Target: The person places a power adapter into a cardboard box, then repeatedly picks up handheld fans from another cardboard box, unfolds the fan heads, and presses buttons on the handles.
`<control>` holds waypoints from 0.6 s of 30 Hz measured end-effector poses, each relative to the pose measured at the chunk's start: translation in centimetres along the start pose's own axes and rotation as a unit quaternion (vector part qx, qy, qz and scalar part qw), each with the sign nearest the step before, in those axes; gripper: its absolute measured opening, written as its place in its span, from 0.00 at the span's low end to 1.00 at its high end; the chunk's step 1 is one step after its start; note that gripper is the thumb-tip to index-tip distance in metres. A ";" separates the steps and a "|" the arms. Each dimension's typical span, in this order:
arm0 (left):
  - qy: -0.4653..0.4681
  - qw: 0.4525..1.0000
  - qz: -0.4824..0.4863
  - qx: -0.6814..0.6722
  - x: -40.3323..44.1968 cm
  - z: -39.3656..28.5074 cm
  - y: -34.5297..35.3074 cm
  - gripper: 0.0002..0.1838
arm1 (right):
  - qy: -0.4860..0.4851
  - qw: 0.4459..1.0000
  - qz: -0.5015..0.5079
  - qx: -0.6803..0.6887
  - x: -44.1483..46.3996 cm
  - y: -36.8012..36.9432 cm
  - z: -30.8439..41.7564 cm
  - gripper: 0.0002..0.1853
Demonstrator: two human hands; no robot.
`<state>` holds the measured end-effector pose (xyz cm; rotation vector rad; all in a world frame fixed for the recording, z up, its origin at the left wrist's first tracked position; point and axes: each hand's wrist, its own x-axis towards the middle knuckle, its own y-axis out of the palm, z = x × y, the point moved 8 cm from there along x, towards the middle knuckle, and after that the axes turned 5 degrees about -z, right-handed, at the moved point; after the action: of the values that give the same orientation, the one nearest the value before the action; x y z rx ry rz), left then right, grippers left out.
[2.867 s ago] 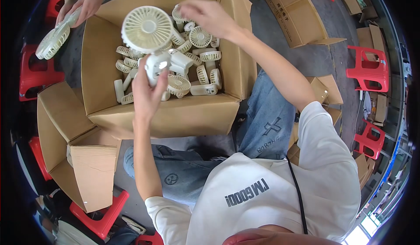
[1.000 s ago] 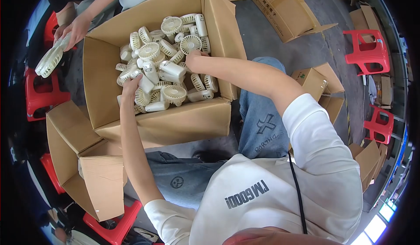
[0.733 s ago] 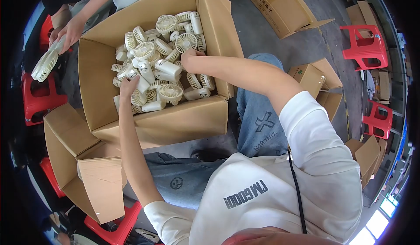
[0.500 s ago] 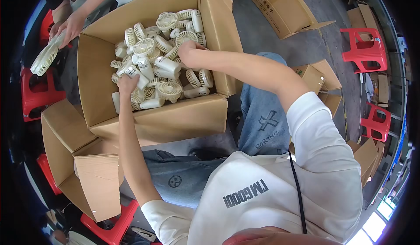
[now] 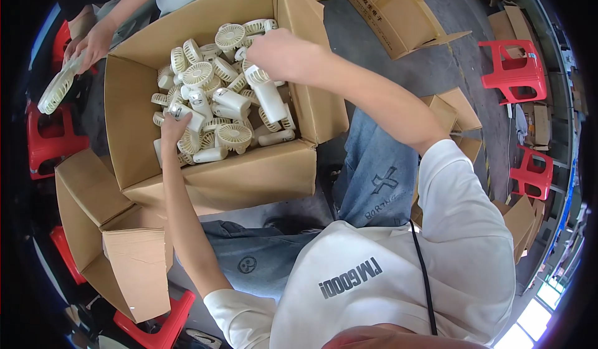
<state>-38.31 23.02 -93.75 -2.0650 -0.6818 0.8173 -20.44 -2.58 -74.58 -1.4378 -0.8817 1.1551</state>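
A large cardboard box (image 5: 218, 190) stands in front of me, holding a heap of white handheld fans (image 5: 198, 75). My right hand (image 5: 280, 55) is above the right side of the heap, closed round the head of a handheld fan (image 5: 270, 101) whose white handle points down toward me. Its fan head is partly hidden by my fingers. At the left of the heap, my left hand (image 5: 175, 128) has its fingers closed on the end of another handheld fan (image 5: 188, 117), which lies among the others.
Across the box at left, another person's hand (image 5: 94, 43) holds a white fan (image 5: 57, 90). Open cardboard boxes stand at lower left (image 5: 93, 187) and upper right (image 5: 392, 15). Red stools (image 5: 512, 71) are along the right and left sides.
My right hand has come up out of the heap with a fan now showing below it. My left hand stays at the same fan. The view has shifted slightly.
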 end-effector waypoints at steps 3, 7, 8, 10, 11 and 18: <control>0.008 1.000 -0.002 0.016 -0.2 -0.2 0.1 0.33 | -0.049 0.988 -0.075 0.130 -1.0 -2.6 0.0 0.16; -0.002 0.999 -0.046 0.012 -1.2 -1.1 -1.0 0.36 | -0.109 0.953 -0.147 0.240 -1.7 -4.6 0.5 0.17; 0.012 0.998 -0.054 0.043 -1.2 -1.2 -1.2 0.38 | -0.110 0.953 -0.148 0.240 -1.6 -4.6 0.7 0.17; 0.041 0.991 -0.070 0.102 -1.4 -1.7 -1.6 0.42 | -0.169 0.918 -0.177 0.313 -1.6 -5.7 1.6 0.18; 0.041 0.991 -0.072 0.101 -2.8 -4.3 -3.4 0.42 | -0.199 0.896 -0.191 0.347 -1.8 -6.3 1.9 0.18; 0.091 0.832 0.067 -0.543 -14.3 -14.5 -6.5 0.42 | -0.245 0.819 -0.217 0.472 -1.3 -7.4 1.5 0.20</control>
<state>-38.00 9.63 -77.03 -3.1823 -1.0431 0.2534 -21.76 -1.99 -67.03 -0.1034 -0.7330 1.3285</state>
